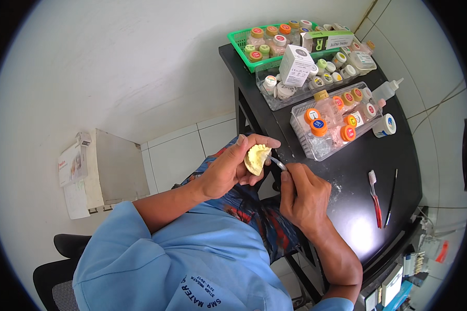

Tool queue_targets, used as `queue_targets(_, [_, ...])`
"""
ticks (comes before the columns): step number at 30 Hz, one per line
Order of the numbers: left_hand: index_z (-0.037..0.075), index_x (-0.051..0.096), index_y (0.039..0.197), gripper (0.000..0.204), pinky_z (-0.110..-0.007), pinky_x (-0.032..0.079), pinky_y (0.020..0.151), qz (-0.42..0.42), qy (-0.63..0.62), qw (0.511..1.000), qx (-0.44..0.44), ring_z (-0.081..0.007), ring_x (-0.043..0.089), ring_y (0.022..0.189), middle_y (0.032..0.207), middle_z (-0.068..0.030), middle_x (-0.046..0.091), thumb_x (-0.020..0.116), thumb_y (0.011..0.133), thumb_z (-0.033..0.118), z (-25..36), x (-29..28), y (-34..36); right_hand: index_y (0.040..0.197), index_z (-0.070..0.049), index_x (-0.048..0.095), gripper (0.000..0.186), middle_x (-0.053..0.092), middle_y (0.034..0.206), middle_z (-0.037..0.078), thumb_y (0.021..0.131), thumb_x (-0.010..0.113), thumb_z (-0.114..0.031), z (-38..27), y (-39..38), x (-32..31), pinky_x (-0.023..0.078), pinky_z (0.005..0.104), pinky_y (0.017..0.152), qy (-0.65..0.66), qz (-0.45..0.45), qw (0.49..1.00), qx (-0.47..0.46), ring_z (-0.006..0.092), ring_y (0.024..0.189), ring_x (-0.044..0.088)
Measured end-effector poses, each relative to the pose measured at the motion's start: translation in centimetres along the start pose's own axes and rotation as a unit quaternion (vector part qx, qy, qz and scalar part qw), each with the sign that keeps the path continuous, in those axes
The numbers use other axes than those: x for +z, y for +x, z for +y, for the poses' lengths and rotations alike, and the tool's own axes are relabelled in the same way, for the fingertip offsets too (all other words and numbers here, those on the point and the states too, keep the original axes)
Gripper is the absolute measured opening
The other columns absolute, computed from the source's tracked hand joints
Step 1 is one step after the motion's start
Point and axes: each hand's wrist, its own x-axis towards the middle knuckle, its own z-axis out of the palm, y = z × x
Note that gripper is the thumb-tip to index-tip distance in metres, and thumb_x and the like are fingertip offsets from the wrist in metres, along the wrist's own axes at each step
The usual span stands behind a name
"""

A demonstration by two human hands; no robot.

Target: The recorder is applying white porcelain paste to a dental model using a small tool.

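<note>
My left hand (224, 168) is closed around a pale yellow plaster dental cast (255, 159), its ridged tooth row turned up. Facing it, my right hand (306, 197) pinches a slim tool with a shiny, curved metal-looking end (278, 164). The tip of that tool reaches the cast's right edge; whether it touches cannot be told. Most of the handle is hidden inside my right fist, so its exact kind does not show. Both hands are over my lap, at the near-left edge of the black table (316, 179).
A clear basket of orange-capped jars (296, 122), a clear tray (272, 101) and a green basket (238, 39) fill the table's far part. To the right lie a red-and-white toothbrush (375, 199) and a thin black stick (392, 199). White powder specks the tabletop.
</note>
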Motion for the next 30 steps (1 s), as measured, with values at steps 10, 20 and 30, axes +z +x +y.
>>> queue_targets(10, [0.005, 0.021, 0.177, 0.076, -0.035, 0.059, 0.106, -0.05, 0.003, 0.996, 0.075, -0.0293, 0.07, 0.131, 0.147, -0.0161, 0.06, 0.062, 0.113, 0.016, 0.6, -0.4, 0.0, 0.106, -0.001, 0.067, 0.006, 0.066, 0.075, 0.015, 0.108, 0.063, -0.004, 0.0, 0.0, -0.5, 0.052, 0.0427, 0.058, 0.104, 0.016, 0.99, 0.093, 0.0344, 0.059, 0.067])
queue_targets(20, [0.002, 0.048, 0.15, 0.067, -0.036, 0.062, 0.106, -0.024, -0.009, 1.0, -0.001, -0.028, 0.073, 0.129, 0.135, -0.0149, 0.069, 0.085, 0.094, -0.003, 0.8, -0.7, 0.1, 0.114, 0.005, 0.062, 0.011, 0.065, 0.087, 0.017, 0.104, 0.066, 0.004, 0.4, -1.3, 0.0, 0.054, 0.0378, 0.065, 0.187, 0.055, 0.976, 0.096, 0.0274, 0.07, 0.067])
queue_targets(30, [0.001, 0.056, 0.138, 0.061, -0.035, 0.066, 0.096, -0.028, -0.012, 0.999, -0.017, -0.0171, 0.075, 0.112, 0.124, -0.0109, 0.072, 0.092, 0.09, 0.005, -0.6, -0.9, 0.2, 0.109, 0.0, 0.075, 0.03, 0.06, 0.104, 0.014, 0.084, 0.076, 0.017, -0.4, -0.2, -0.6, 0.057, 0.0327, 0.073, 0.203, 0.035, 0.978, -0.011, 0.021, 0.083, 0.068])
